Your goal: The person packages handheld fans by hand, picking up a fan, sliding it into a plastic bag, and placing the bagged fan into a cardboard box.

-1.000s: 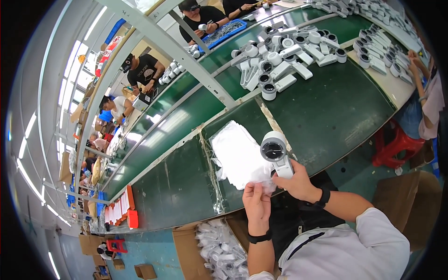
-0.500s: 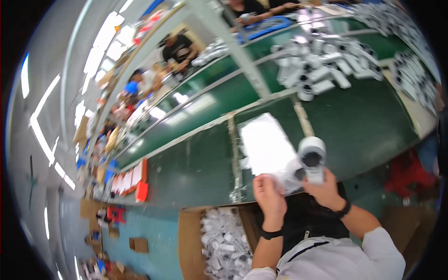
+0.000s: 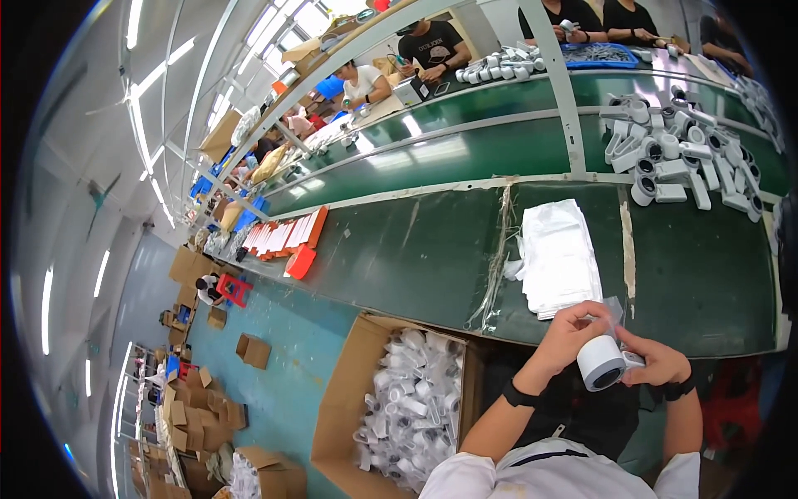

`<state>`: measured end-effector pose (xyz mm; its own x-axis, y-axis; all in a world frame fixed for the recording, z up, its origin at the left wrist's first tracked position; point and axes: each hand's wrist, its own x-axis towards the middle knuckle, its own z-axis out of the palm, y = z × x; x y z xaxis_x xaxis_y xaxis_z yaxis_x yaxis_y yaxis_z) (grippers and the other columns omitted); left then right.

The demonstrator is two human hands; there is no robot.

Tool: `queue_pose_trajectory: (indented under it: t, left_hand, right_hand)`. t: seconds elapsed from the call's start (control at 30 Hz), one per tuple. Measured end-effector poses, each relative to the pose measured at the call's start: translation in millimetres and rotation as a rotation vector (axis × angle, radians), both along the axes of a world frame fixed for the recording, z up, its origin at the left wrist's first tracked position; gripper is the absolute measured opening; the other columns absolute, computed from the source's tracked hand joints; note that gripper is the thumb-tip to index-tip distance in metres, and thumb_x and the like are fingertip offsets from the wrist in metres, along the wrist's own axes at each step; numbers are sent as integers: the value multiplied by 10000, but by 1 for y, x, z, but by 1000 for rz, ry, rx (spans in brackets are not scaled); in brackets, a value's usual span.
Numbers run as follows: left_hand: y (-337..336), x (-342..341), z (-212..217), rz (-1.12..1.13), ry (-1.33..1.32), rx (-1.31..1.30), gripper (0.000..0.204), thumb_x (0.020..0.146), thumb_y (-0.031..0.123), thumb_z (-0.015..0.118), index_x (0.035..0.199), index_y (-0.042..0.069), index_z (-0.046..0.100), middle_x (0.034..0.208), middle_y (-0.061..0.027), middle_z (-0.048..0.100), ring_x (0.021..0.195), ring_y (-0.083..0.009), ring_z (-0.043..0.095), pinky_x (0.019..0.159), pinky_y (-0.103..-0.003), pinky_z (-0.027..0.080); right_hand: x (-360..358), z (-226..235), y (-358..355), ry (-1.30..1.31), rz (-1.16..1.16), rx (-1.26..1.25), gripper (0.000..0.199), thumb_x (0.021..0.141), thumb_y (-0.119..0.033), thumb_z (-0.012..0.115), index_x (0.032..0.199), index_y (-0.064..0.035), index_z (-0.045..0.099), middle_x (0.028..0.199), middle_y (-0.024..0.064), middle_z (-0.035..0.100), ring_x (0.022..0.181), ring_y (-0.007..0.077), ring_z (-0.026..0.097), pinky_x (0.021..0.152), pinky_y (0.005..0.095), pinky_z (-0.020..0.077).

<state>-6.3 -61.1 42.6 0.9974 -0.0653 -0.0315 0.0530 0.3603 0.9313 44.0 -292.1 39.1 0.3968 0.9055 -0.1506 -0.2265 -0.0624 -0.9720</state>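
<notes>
Head view, device: a white device (image 3: 600,363) is resting between both hands, near the counter's (image 3: 399,262) edge.
Right hand (image 3: 658,363): is gripping its handle.
Left hand (image 3: 573,329): is pinching a clear bag (image 3: 614,311).
Stack: white packaging (image 3: 560,259) is lying just beyond.
Carton (image 3: 339,412): is standing below, left.

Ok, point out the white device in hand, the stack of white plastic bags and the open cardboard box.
White device (image 3: 598,361): head view, on its round end.
Stack of white plastic bags (image 3: 561,258): head view, on its top.
Open cardboard box (image 3: 347,399): head view, on its left side.
</notes>
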Motion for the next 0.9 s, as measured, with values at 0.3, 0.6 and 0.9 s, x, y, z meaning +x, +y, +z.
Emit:
queue_pose_trajectory:
  t: [0.3, 0.6, 0.9]
  left_hand:
    - [11, -2, -7, 73, 158, -160, 77, 905, 72, 615, 955, 16, 634, 838, -28, 643, 724, -92, 600, 643, -226, 491]
    - [3, -4, -2, 473, -288, 486, 52, 873, 35, 651, 904, -6, 647, 871, 3, 588, 651, -25, 479, 565, -176, 371]
    - [-33, -12, 1, 404, -693, 959, 96, 793, -17, 687, 887, -11, 666, 865, -111, 601, 664, -223, 593, 590, -276, 475]
  right_hand:
    - [-14, -1, 15, -229, -171, -43, 543, 818, -69, 689, 1323, -16, 497, 1001, 68, 650, 833, 159, 598, 781, 295, 487]
    - [-28, 22, 33, -657, -525, -346, 499, 788, -192, 688, 1269, -138, 568, 1027, 171, 660, 934, 370, 625, 805, 391, 504]
    - [-25, -28, 56, 11, -631, -83, 577, 879, -131, 609, 1412, -64, 396, 923, 111, 662, 796, 154, 623, 678, 290, 495]
